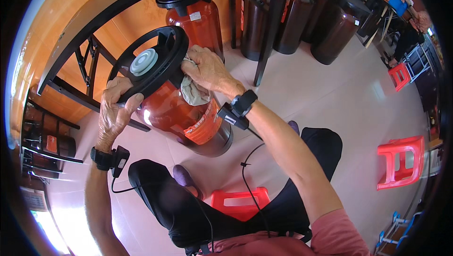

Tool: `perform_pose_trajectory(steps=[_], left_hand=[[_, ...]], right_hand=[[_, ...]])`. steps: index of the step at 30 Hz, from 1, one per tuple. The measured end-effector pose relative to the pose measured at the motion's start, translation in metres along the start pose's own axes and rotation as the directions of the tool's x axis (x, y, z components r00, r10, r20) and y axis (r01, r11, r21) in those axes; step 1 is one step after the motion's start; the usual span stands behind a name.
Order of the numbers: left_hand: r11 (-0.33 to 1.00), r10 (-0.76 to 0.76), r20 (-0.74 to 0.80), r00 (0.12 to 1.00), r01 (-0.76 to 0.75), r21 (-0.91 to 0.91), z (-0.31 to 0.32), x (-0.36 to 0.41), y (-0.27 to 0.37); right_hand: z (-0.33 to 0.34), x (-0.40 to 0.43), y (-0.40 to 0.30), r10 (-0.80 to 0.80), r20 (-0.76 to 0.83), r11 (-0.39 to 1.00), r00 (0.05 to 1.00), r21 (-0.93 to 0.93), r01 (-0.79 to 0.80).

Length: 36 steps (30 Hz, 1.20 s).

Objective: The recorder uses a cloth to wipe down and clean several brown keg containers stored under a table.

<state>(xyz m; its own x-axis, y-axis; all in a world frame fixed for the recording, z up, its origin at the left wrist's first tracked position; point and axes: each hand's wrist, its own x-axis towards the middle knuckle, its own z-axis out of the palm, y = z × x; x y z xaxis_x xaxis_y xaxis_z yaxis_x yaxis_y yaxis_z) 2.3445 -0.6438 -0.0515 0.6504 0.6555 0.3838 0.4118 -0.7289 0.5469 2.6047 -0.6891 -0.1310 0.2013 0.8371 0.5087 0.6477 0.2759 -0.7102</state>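
Observation:
A reddish-brown plastic keg (161, 105) stands tilted on the tiled floor between my knees. Its black ring handle (178, 56) surrounds a pale round cap (144, 62), and a torn orange label (203, 126) bearing writing clings to its side. With thumb and fingers, my left hand (116, 102) grips the near left edge of the ring. My right hand (208, 68) holds a crumpled whitish rag (194, 91) at the keg's right shoulder, just beneath the ring. Some of the rag is hidden by my fingers.
Behind stands another brown keg (198, 26); several darker kegs (293, 26) line the back right. A black table frame (267, 33) arches overhead. Red stools (401, 162) (240, 203) are beside and beneath me. Cables (244, 181) hang from my wrist devices. A person (407, 40) is at far right.

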Motion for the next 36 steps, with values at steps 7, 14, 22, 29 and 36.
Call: perform_pose_trajectory(steps=[7, 14, 22, 29, 36], left_hand=[[0.996, 0.067, 0.0, 0.998, -0.067, 0.053, 0.002, -0.003, -0.001], [0.981, 0.175, -0.046, 0.983, -0.17, 0.096, 0.014, -0.005, 0.01], [0.985, 0.152, 0.012, 0.988, -0.152, 0.076, 0.003, -0.015, 0.005], [0.996, 0.002, -0.103, 0.995, 0.007, 0.09, 0.015, 0.013, -0.001], [0.994, -0.022, -0.168, 0.985, 0.039, 0.098, 0.021, 0.035, -0.003]], right_hand=[[0.001, 0.028, 0.017, 0.044, 0.072, 0.999, 0.996, 0.029, -0.046], [0.008, 0.038, 0.056, 0.396, -0.117, 0.916, 0.911, -0.028, -0.401], [0.016, 0.006, 0.043, 0.361, -0.119, 0.931, 0.925, 0.096, -0.351], [0.036, -0.064, -0.01, 0.122, -0.447, 0.989, 0.886, 0.126, -0.072], [0.093, -0.181, 0.025, 0.211, -0.357, 0.977, 0.91, 0.106, -0.185]])
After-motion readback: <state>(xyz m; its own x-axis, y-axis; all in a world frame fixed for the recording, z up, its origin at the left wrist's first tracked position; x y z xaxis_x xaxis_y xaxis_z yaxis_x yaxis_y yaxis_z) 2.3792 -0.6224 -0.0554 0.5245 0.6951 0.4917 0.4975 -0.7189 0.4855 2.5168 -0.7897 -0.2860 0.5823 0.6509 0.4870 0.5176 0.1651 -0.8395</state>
